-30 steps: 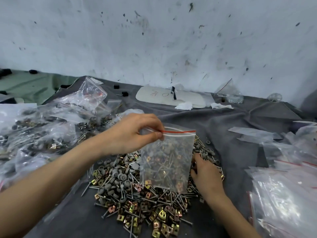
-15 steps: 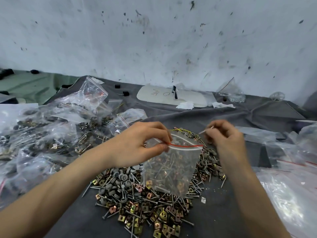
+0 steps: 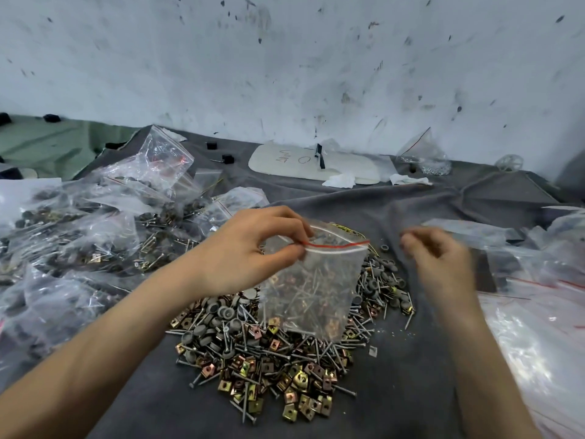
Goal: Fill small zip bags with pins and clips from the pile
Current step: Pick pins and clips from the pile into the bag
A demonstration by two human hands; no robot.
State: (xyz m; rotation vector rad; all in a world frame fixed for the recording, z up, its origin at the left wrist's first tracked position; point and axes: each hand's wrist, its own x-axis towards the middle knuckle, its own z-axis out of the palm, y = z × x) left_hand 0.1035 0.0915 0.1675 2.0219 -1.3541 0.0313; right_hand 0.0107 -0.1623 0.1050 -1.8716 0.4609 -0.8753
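- Left hand pinches the top of a clear zip bag over the pile.
- Right hand blurred, fingers curled; grip unclear.
- Zip bag holds pins, clips.

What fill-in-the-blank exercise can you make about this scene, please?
1. The left hand pinches the zip bag at its ____ seal strip.
2. The pile of pins and clips lies on a ____ cloth.
3. The right hand is blurred, on the ____ side of the bag.
Missing words: red; grey; right.

left hand pinches zip bag | right hand blurred, fingers curled
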